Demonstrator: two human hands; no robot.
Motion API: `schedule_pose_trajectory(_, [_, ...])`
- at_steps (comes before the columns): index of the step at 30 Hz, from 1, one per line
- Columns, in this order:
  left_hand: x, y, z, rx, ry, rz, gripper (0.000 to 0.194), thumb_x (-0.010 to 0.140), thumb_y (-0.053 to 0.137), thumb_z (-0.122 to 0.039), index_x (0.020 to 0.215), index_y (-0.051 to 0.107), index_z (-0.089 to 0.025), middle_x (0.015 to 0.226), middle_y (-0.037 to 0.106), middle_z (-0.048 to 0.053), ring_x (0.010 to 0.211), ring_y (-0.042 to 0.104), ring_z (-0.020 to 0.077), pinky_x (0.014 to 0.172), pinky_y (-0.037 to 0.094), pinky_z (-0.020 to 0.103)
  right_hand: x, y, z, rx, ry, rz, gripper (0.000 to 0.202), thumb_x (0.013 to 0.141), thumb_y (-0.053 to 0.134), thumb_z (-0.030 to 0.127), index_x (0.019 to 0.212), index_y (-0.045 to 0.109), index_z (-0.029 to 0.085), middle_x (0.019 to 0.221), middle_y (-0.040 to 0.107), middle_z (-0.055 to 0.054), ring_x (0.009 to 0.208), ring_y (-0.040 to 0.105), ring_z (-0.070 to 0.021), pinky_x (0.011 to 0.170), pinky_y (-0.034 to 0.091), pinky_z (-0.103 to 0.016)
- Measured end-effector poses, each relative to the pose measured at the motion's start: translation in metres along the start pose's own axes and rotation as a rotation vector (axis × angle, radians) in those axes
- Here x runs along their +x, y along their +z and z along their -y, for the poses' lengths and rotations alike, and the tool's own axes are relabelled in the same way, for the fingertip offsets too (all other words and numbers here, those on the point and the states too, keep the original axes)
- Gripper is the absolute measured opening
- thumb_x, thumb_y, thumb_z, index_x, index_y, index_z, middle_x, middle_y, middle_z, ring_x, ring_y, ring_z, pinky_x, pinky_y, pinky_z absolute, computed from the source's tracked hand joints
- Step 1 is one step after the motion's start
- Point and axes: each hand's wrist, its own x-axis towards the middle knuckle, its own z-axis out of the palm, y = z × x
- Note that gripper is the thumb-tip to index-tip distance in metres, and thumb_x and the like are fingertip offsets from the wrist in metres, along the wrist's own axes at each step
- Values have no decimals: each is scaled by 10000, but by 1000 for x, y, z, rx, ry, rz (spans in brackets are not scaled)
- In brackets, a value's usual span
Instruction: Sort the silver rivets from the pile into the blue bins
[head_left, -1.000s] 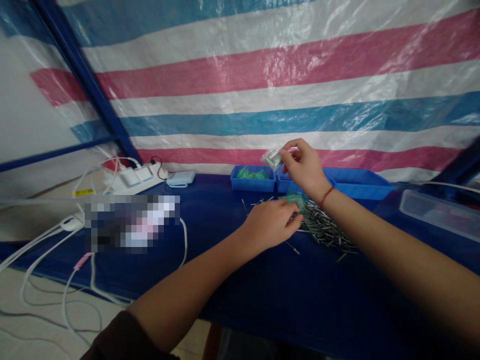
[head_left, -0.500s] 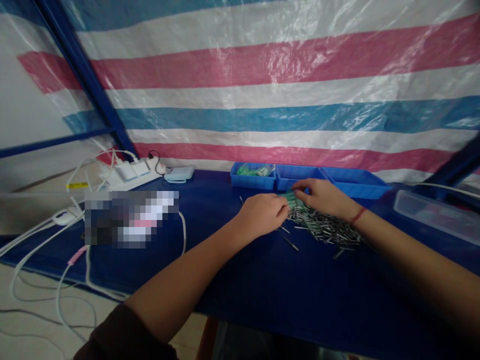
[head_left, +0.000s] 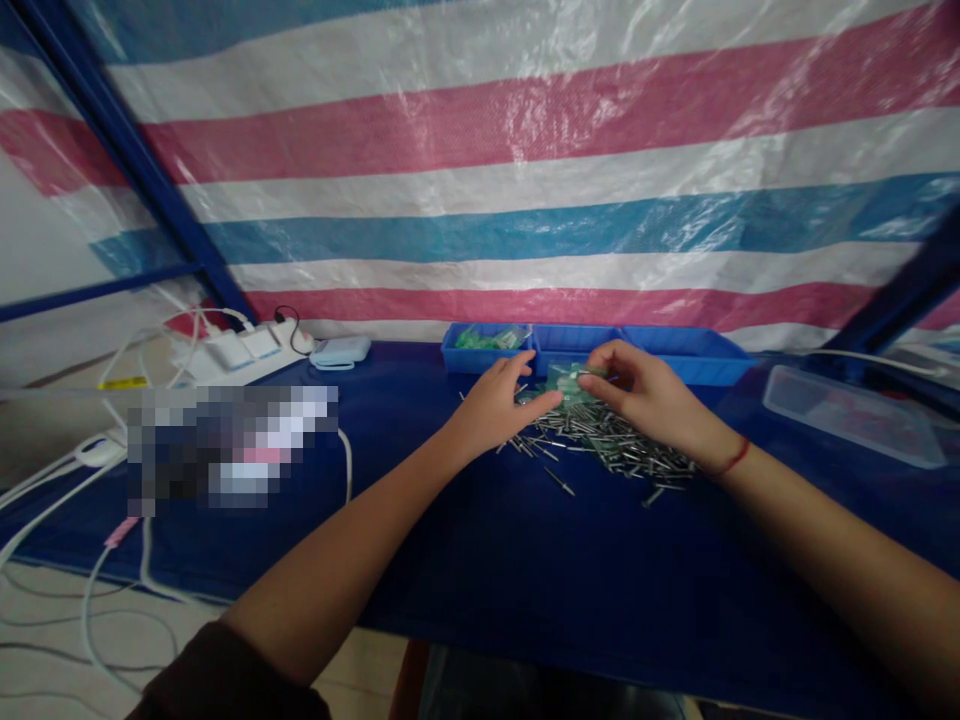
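Observation:
My left hand (head_left: 499,403) is open, thumb and fingers apart, at the left side of a heap of metal blind rivets (head_left: 637,445). Over the heap's far side, my right hand (head_left: 637,390) pinches a thin metal rivet (head_left: 589,374) between thumb and forefinger. Between the two hands lies a small clear-green plastic bag (head_left: 564,378), partly on the heap; its contents are hard to make out. One loose rivet (head_left: 559,482) rests on the blue table in front of the pile.
Behind the heap stand joined blue bins (head_left: 675,368); the left one holds green bags (head_left: 480,340). A clear plastic lid or tray (head_left: 855,415) lies right. To the left are a light-blue case (head_left: 341,352), a power strip (head_left: 262,362), white cables (head_left: 146,560) and a blurred-out object.
My left hand has opened and drawn away from the green bag. My right hand has lifted slightly and now pinches a rivet. The view has shifted a little to the right.

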Motion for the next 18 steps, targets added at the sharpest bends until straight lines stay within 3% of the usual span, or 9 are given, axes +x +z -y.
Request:
schedule_pose_trajectory(5, [3,5,-5,-435,-55,132,252,835,535,-321,948,598,-105,801,644,59,706,607,134,664,482,276,-5,4,25,275,96,52,320,713,669,460,812,533,188,657,529,20,566,488,-114,518,396,-263])
schedule_pose_trajectory(10, [3,6,-13,-531,-81,27,157,819,556,-275,831,569,-119,708,608,12,638,600,109,615,465,238,-7,7,31,305,88,49,300,714,672,427,669,498,187,585,478,42,514,447,-93,491,384,-255])
schedule_pose_trajectory(14, [2,6,-22,-584,-100,-33,282,863,517,-384,985,579,-137,796,638,46,636,614,110,593,465,228,-9,5,30,178,-41,-89,210,754,652,351,684,537,190,620,548,13,561,517,-123,535,435,-283])
schedule_pose_trajectory(16, [3,4,-26,-697,-196,-39,414,907,390,-486,1097,552,-156,887,650,80,620,617,112,562,466,231,-12,2,33,23,-165,-158,96,787,623,283,753,594,198,727,622,-26,676,581,-162,635,474,-325])
schedule_pose_trajectory(18, [4,1,-29,-827,-318,40,557,917,227,-569,1085,566,-159,899,654,99,580,604,114,510,450,234,-15,-2,38,-161,-331,-195,56,814,578,203,822,631,221,853,654,-52,799,599,-192,735,475,-366])
